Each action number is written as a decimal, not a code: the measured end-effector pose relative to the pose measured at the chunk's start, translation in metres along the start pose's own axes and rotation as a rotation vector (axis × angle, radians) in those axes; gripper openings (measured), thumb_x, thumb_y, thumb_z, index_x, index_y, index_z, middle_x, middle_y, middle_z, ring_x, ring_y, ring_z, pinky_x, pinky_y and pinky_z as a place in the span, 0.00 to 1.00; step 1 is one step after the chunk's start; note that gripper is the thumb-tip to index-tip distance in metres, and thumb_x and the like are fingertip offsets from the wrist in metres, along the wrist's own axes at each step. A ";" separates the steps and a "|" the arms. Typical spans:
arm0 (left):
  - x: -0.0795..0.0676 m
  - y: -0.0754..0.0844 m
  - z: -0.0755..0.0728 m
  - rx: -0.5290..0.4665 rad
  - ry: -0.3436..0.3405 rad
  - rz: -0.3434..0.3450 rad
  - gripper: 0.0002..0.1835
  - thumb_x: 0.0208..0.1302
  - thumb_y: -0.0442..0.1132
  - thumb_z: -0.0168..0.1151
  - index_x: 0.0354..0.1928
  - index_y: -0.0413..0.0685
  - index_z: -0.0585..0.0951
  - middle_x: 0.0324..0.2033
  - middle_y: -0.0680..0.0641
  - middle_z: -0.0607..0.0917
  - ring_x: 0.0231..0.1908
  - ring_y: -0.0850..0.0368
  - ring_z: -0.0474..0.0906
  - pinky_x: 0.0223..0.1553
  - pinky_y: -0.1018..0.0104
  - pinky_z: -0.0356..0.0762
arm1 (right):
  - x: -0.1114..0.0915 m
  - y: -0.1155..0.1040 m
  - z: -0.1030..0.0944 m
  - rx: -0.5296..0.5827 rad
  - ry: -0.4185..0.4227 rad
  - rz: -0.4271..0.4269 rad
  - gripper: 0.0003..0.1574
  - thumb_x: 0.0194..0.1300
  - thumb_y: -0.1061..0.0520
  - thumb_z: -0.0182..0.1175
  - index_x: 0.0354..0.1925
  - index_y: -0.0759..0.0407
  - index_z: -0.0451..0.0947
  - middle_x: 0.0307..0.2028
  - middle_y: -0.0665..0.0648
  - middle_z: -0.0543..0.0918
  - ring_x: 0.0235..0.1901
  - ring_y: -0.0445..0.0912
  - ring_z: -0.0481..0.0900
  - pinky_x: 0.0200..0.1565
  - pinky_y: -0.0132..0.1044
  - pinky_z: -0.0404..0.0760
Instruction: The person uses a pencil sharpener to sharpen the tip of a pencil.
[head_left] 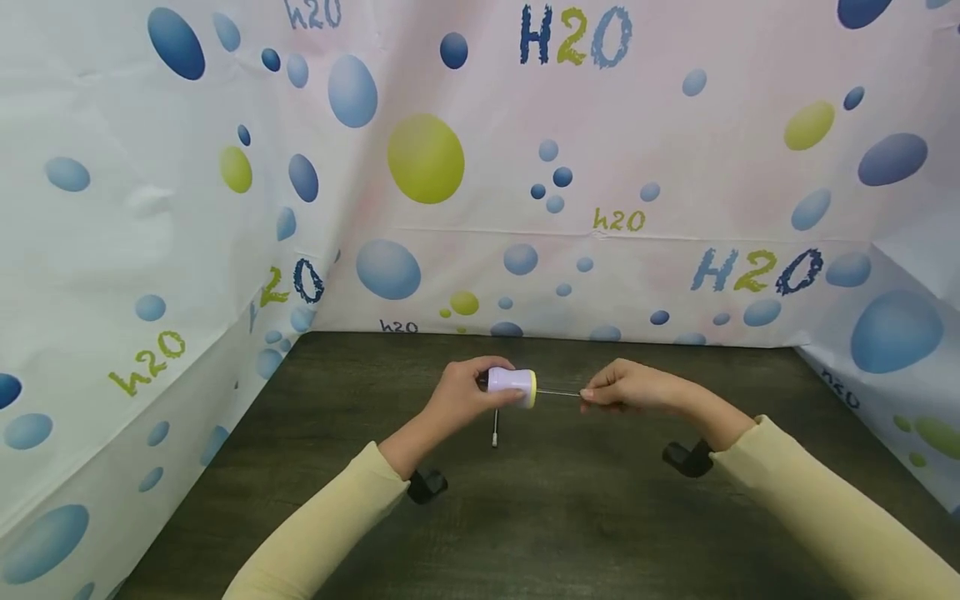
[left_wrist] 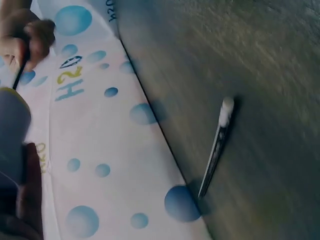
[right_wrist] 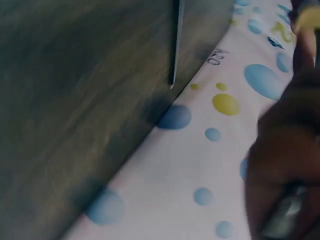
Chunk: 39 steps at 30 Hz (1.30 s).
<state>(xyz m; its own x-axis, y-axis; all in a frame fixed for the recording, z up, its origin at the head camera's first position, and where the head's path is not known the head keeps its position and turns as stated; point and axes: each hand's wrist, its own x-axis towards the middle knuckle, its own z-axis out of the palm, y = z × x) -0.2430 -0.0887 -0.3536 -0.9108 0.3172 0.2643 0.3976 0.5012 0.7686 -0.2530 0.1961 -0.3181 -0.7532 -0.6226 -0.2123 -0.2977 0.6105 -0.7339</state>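
Note:
My left hand [head_left: 459, 396] grips a lavender cylinder [head_left: 512, 381] with a yellow rim, thumb along its near side. From the rimmed end a thin, straight metallic stick [head_left: 558, 392] runs across to my right hand [head_left: 628, 386], whose thumb and fingers pinch its far end. Where the stick meets the rim, its other end is hidden. A second slim, dark patterned stick [left_wrist: 215, 145] with a white end lies on the table, below the cylinder in the head view. Its narrow end shows in the right wrist view.
The dark table [head_left: 570, 517] reaches back to a white sheet [head_left: 510, 217] printed with bubbles and lettering, which also hangs at both sides. Black wrist mounts [head_left: 687, 459] sit under both forearms.

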 end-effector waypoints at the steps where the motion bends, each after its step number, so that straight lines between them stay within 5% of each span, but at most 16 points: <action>1: 0.001 -0.001 0.000 -0.020 0.010 -0.039 0.18 0.59 0.43 0.76 0.49 0.43 0.87 0.43 0.39 0.89 0.36 0.56 0.83 0.35 0.70 0.79 | 0.000 0.001 0.003 -0.103 0.088 -0.051 0.20 0.79 0.53 0.52 0.46 0.66 0.86 0.19 0.49 0.76 0.18 0.36 0.65 0.24 0.33 0.66; 4: 0.005 -0.003 -0.001 -0.143 0.029 -0.168 0.20 0.63 0.45 0.72 0.52 0.40 0.86 0.46 0.38 0.88 0.37 0.58 0.81 0.37 0.68 0.81 | 0.002 0.003 0.015 -0.527 0.430 -0.267 0.22 0.78 0.47 0.55 0.47 0.62 0.86 0.29 0.54 0.86 0.24 0.41 0.77 0.29 0.37 0.76; 7: 0.007 -0.004 -0.005 -0.366 -0.020 -0.292 0.22 0.69 0.43 0.66 0.57 0.33 0.83 0.47 0.37 0.87 0.36 0.61 0.82 0.46 0.60 0.87 | 0.007 0.008 0.023 -0.920 0.803 -0.557 0.27 0.80 0.41 0.50 0.43 0.60 0.85 0.31 0.54 0.85 0.28 0.47 0.80 0.31 0.42 0.78; 9: 0.007 -0.004 -0.007 -0.488 -0.070 -0.371 0.24 0.73 0.43 0.62 0.59 0.29 0.80 0.45 0.39 0.86 0.35 0.61 0.83 0.49 0.57 0.87 | 0.010 0.011 0.024 -1.103 0.993 -0.746 0.28 0.82 0.43 0.45 0.41 0.61 0.82 0.28 0.55 0.80 0.27 0.50 0.77 0.30 0.43 0.77; 11: 0.007 -0.004 -0.008 -0.546 -0.115 -0.426 0.25 0.74 0.43 0.60 0.61 0.27 0.79 0.43 0.41 0.85 0.34 0.60 0.84 0.50 0.58 0.87 | 0.014 0.014 0.025 -1.202 1.092 -0.867 0.26 0.83 0.46 0.43 0.37 0.60 0.80 0.26 0.54 0.77 0.25 0.48 0.74 0.27 0.40 0.74; 14: 0.007 -0.002 -0.007 -0.526 -0.132 -0.447 0.25 0.74 0.44 0.61 0.61 0.29 0.79 0.43 0.41 0.86 0.35 0.58 0.85 0.47 0.61 0.87 | 0.014 0.014 0.027 -1.230 1.104 -0.879 0.27 0.85 0.48 0.41 0.32 0.58 0.78 0.22 0.52 0.75 0.21 0.45 0.71 0.21 0.35 0.68; 16: 0.007 -0.002 -0.005 -0.470 -0.113 -0.413 0.24 0.72 0.44 0.64 0.59 0.30 0.81 0.45 0.39 0.86 0.36 0.58 0.85 0.47 0.59 0.88 | 0.011 0.012 0.029 -1.153 1.015 -0.774 0.32 0.84 0.44 0.38 0.29 0.56 0.77 0.19 0.50 0.74 0.18 0.42 0.69 0.17 0.32 0.63; 19: 0.005 -0.004 -0.001 -0.303 -0.044 -0.278 0.20 0.67 0.43 0.69 0.55 0.35 0.85 0.48 0.37 0.87 0.37 0.58 0.83 0.43 0.61 0.87 | 0.002 0.004 0.028 -0.871 0.721 -0.501 0.28 0.82 0.43 0.45 0.29 0.53 0.79 0.17 0.46 0.73 0.16 0.37 0.64 0.19 0.30 0.58; 24: -0.005 -0.004 0.001 -0.024 0.033 0.025 0.17 0.58 0.40 0.77 0.48 0.42 0.86 0.43 0.39 0.90 0.36 0.56 0.84 0.35 0.70 0.81 | 0.001 -0.003 0.009 -0.107 0.076 -0.108 0.25 0.80 0.51 0.50 0.23 0.56 0.73 0.15 0.44 0.61 0.15 0.36 0.52 0.22 0.31 0.56; 27: -0.007 -0.003 -0.001 0.003 0.031 0.055 0.17 0.58 0.40 0.77 0.48 0.43 0.86 0.41 0.39 0.90 0.35 0.56 0.84 0.35 0.70 0.81 | 0.005 -0.002 0.001 0.065 -0.072 -0.035 0.28 0.81 0.53 0.47 0.24 0.62 0.76 0.15 0.46 0.60 0.14 0.37 0.51 0.21 0.31 0.57; 29: -0.006 -0.004 -0.001 -0.028 0.038 -0.013 0.17 0.59 0.41 0.76 0.49 0.43 0.87 0.43 0.39 0.90 0.36 0.55 0.84 0.36 0.68 0.82 | 0.005 -0.005 0.004 -0.079 0.018 -0.078 0.24 0.81 0.52 0.49 0.31 0.62 0.83 0.16 0.48 0.70 0.16 0.36 0.59 0.22 0.32 0.63; 33: 0.000 -0.004 -0.003 -0.177 0.034 -0.180 0.19 0.65 0.43 0.71 0.53 0.40 0.86 0.47 0.38 0.88 0.37 0.57 0.82 0.41 0.60 0.86 | 0.003 -0.009 0.016 -0.594 0.425 -0.236 0.17 0.73 0.49 0.61 0.45 0.60 0.86 0.30 0.54 0.87 0.24 0.41 0.79 0.29 0.38 0.78; 36: 0.004 -0.004 -0.006 -0.362 -0.023 -0.277 0.21 0.70 0.43 0.65 0.57 0.34 0.84 0.47 0.37 0.87 0.36 0.61 0.83 0.45 0.56 0.87 | 0.004 -0.004 0.021 -0.863 0.694 -0.438 0.24 0.72 0.41 0.60 0.46 0.61 0.84 0.32 0.54 0.87 0.26 0.44 0.81 0.30 0.40 0.80; 39: 0.006 -0.003 -0.009 -0.525 -0.082 -0.382 0.23 0.73 0.44 0.61 0.59 0.30 0.81 0.42 0.40 0.85 0.33 0.61 0.83 0.42 0.63 0.87 | 0.011 0.004 0.019 -1.023 0.877 -0.717 0.27 0.78 0.41 0.49 0.42 0.60 0.82 0.27 0.54 0.80 0.23 0.45 0.76 0.24 0.36 0.75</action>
<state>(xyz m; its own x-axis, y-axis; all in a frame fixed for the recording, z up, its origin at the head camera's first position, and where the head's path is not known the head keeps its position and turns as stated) -0.2504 -0.0957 -0.3495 -0.9574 0.2658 -0.1129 -0.0782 0.1379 0.9874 -0.2507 0.1824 -0.3358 -0.2679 -0.6722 0.6902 -0.7271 0.6111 0.3129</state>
